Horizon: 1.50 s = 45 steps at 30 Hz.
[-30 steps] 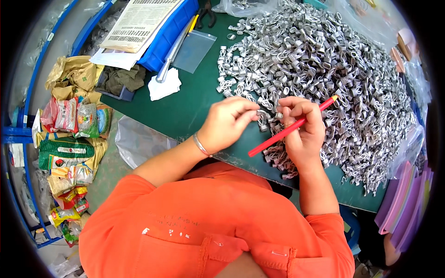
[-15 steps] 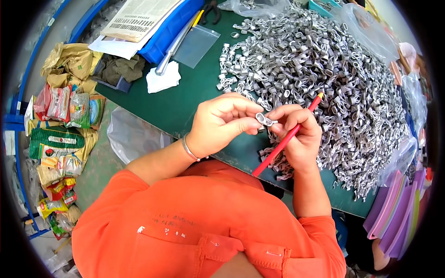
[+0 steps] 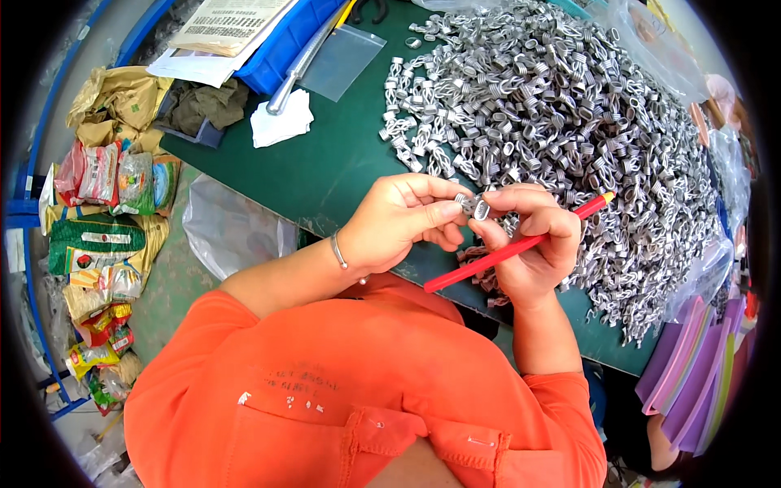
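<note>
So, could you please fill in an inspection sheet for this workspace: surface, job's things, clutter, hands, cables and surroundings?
Surface: green tabletop, its right side largely covered by a heap of grey metal parts.
Job's things: one small grey metal part in hand; red pencil-like stick with a yellow tip.
Clutter: blue bin, papers, white scrap, clear flat bag.
Hands: left hand and right hand hold the part in their fingers; the right also holds the stick.
Cables: nothing seen.
Surroundings: colourful packets at left; purple sheets at right.
</note>
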Tool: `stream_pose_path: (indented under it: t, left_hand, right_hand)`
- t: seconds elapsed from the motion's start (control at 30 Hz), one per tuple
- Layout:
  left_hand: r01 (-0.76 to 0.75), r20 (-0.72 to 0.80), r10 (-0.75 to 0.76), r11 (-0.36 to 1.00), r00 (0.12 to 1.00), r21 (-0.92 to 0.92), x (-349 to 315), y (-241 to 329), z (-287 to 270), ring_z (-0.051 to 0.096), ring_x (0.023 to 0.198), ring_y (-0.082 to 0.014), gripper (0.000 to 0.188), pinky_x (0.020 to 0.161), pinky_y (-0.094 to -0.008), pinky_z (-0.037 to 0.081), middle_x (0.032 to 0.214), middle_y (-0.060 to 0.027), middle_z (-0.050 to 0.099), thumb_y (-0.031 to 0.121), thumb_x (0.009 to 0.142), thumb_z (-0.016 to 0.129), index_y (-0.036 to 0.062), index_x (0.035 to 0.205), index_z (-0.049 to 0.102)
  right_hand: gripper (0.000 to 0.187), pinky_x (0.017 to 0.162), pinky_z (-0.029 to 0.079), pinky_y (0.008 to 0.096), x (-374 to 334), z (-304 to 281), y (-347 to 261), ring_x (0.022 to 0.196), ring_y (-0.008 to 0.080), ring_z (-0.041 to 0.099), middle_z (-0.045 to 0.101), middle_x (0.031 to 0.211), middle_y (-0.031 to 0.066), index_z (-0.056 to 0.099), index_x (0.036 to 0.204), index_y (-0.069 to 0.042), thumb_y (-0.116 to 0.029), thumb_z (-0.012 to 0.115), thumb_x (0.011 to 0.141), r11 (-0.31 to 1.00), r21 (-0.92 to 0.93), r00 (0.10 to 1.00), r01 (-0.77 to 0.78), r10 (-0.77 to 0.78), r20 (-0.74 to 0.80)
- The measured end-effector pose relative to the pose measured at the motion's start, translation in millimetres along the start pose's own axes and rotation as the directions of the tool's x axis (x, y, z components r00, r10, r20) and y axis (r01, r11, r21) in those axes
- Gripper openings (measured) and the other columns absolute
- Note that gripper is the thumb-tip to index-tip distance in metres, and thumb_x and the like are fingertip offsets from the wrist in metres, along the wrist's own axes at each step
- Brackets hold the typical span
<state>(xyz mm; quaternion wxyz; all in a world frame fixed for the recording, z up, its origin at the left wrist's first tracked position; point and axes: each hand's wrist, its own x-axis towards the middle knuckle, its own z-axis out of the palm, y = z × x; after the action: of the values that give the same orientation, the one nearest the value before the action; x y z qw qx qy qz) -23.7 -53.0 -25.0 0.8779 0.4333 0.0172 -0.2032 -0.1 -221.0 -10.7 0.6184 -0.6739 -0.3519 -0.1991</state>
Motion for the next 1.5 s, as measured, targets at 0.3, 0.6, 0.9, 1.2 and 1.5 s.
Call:
stream_pose_path:
  t: [0.3,0.6,0.9,1.2,1.5]
  left_hand:
    - [-0.073,-0.016,0.072,0.996,0.997,-0.05,-4.2,0.0,0.1,0.062,0.065,-0.0161,0.017,0.057,-0.0269,0.054,0.079,-0.0111,0.062,0.004,0.08,0.061,-0.0037,0.094,0.056]
    - [-0.187,-0.134,0.175,0.98,0.975,-0.075,-0.9,6.5,6.8,0.062,0.07,-0.0187,0.015,0.062,-0.0301,0.053,0.089,-0.0148,0.06,-0.004,0.079,0.057,-0.0017,0.093,0.055]
    - [-0.438,0.391,0.335,0.079,0.858,0.895,18.3,-8.6,-14.1,0.054,0.063,-0.0205,0.025,0.055,-0.0291,0.045,0.075,-0.0081,0.051,0.004,0.067,0.07,0.0055,0.091,0.06]
    - [-0.071,-0.139,0.125,0.939,0.982,0.338,15.9,11.7,-7.2,0.045,0.052,-0.0045,0.01,0.041,-0.0185,0.033,0.076,-0.0035,0.058,0.006,0.087,0.053,-0.0017,0.089,0.058]
    - [-0.004,-0.194,-0.009,0.998,0.981,-0.068,8.6,26.1,13.9,0.035,0.045,-0.0018,0.016,0.036,-0.0154,0.027,0.074,-0.0037,0.054,0.014,0.089,0.05,-0.0009,0.085,0.055]
  right_hand:
    - [0.027,0.063,0.048,0.0231,-6.0,1.8,4.0,0.072,0.0127,0.056,0.059,0.092,0.0179,0.04,0.081,-0.003,0.009,0.063,0.073,0.954,0.184,0.955,-0.237,0.264,-0.138]
    - [0.018,0.062,0.049,0.0227,-5.7,1.3,3.0,0.069,0.0134,0.058,0.06,0.089,0.0186,0.039,0.082,-0.003,0.007,0.054,0.081,0.929,0.239,0.943,-0.281,0.314,-0.11]
    - [0.015,0.063,0.051,0.025,-1.6,-0.7,3.7,0.07,0.0153,0.059,0.059,0.084,0.0177,0.037,0.084,-0.002,0.005,0.05,0.084,0.946,0.248,0.941,-0.208,0.263,-0.213]
    - [0.013,0.063,0.047,0.0223,-3.1,-0.6,6.4,0.072,0.0122,0.057,0.059,0.089,0.0153,0.039,0.086,-0.002,0.004,0.05,0.085,0.941,0.185,0.935,-0.283,0.314,-0.164]
    - [0.008,0.061,0.05,0.0232,-3.0,-0.4,-1.4,0.074,0.0155,0.061,0.059,0.092,0.0128,0.045,0.092,0.0,0.002,0.049,0.086,0.753,0.345,0.813,-0.56,0.581,0.051]
